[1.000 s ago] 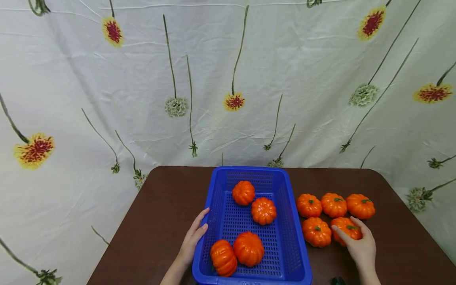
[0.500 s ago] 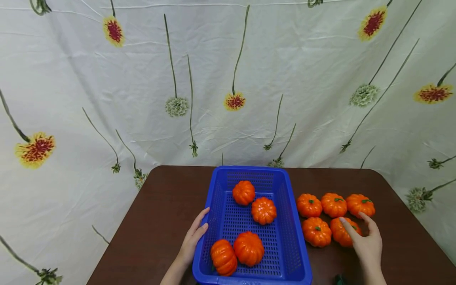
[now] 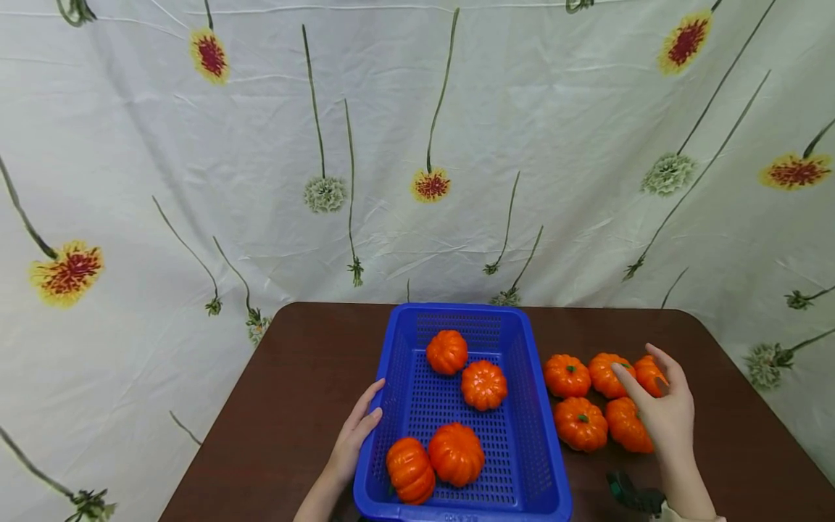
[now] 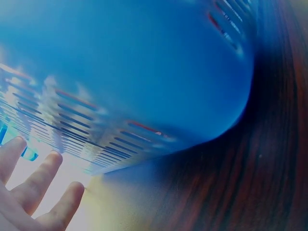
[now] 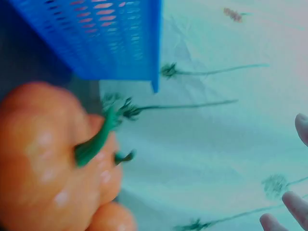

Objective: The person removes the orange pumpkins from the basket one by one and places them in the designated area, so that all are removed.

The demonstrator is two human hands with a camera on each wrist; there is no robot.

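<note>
My left hand (image 3: 352, 438) rests against the left side of a blue plastic basket (image 3: 551, 442), its fingertips at the rim. The left wrist view shows its fingers (image 4: 38, 183) straight beside the slotted wall. My right hand (image 3: 668, 417) is over the right edge of a group of small orange pumpkins, thumb and fingers spread with nothing between them. It partly covers the back right pumpkin (image 3: 648, 373) and the front right pumpkin (image 3: 626, 428). A pumpkin with a green stem (image 5: 38, 159) looms large in the right wrist view, apart from the fingertips.
Inside the basket lie several pumpkins, one (image 3: 484, 385) near its middle. More stand right of it, including a front left pumpkin (image 3: 580, 424). The brown table (image 3: 287, 391) ends at a flower-printed white cloth (image 3: 261, 145). A dark device (image 3: 633, 494) sits by my right wrist.
My right hand has come off the front right pumpkin, which has tipped slightly, and moved back toward the rear row. My left hand has stayed at the basket.
</note>
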